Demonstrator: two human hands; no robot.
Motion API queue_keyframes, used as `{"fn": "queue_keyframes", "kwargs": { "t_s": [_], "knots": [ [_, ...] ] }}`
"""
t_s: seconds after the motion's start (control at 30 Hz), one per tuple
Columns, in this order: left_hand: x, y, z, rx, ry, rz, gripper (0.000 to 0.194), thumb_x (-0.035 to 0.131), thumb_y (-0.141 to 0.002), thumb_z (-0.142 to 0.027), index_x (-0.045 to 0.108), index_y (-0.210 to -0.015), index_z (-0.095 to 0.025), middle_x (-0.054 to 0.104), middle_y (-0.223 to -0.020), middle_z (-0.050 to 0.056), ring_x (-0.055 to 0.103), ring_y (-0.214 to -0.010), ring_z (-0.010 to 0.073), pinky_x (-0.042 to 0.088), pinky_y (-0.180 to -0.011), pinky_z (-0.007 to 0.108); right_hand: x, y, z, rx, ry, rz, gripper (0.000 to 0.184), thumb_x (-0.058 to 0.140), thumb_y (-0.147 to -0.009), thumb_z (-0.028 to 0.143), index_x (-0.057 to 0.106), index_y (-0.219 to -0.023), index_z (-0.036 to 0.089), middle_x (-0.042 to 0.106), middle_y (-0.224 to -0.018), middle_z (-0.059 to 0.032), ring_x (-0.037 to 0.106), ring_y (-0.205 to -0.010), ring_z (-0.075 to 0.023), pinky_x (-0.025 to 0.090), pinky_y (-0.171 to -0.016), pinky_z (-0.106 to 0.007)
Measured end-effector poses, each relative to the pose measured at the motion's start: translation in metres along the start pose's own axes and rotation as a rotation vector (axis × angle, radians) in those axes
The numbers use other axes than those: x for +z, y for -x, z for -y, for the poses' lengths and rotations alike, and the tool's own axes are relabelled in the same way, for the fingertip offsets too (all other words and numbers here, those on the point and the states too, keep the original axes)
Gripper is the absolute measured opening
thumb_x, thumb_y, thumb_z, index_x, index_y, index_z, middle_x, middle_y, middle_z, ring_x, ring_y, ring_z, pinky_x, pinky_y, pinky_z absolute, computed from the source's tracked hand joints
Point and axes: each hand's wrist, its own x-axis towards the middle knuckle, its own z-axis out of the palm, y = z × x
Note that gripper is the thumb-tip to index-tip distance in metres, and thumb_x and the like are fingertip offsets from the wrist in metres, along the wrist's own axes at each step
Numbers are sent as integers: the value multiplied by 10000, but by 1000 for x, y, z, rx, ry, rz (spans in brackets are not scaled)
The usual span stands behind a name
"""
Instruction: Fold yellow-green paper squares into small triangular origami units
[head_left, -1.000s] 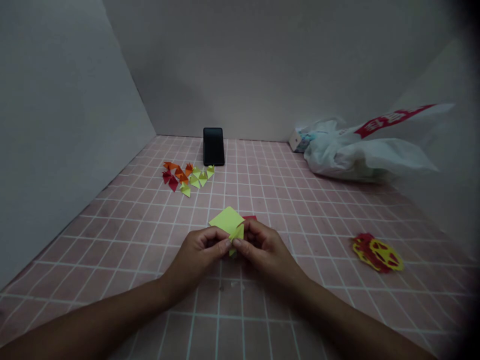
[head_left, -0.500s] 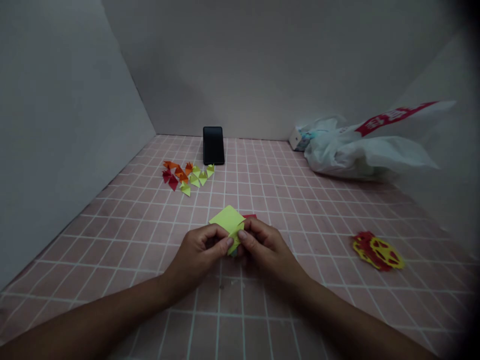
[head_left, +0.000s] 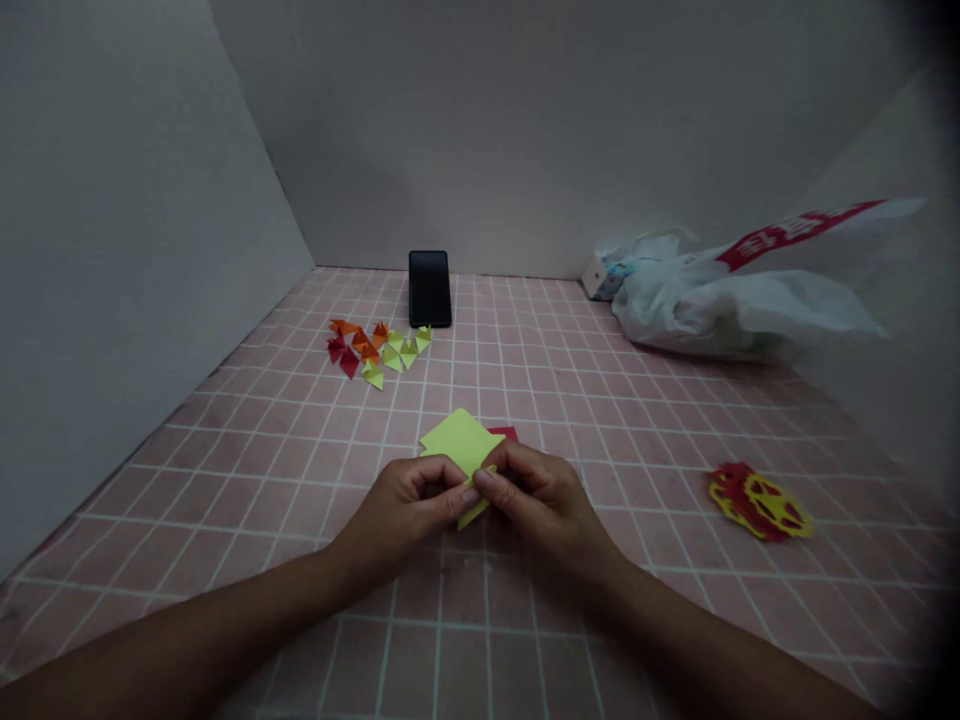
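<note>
Your left hand [head_left: 412, 497] and right hand [head_left: 547, 502] now pinch the yellow paper [head_left: 474, 514] closer together, its lower tip poking out further; folding seems unfinished.

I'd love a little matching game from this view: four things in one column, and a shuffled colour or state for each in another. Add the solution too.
Things:
1. Phone
2. Plastic bag
3. Round cut-outs
4. Small folded paper

Colour or state:
A. Red and yellow
B. Pinched between left hand and right hand
C. Black
D. Whitish, with some red

Pairs: 1-C, 2-D, 3-A, 4-B
</note>
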Motion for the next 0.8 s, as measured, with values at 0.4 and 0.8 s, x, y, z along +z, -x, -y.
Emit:
{"fn": "queue_keyframes", "kwargs": {
  "t_s": [0.4,0.8],
  "knots": [
    [3,5,-3,23,-181,11,265,555,-870,-365,500,-680,-189,545,-527,-38,484,-458,95,379,-488,209,3,4,-4,-38,-38,-98,322,536,-910,356,546,-631,196,520,-554,12,467,-498,-114,361,-470,-244],
    [-5,-1,-5,119,-185,16,178,629,-821,-310,680,-735,-163,627,-732,21,548,-707,145,415,-668,245,-2,-1,-3,22,-25,-29,311,548,-902,368,524,-642,199,506,-546,18,427,-480,-107,321,-450,-236]
  ]
}}
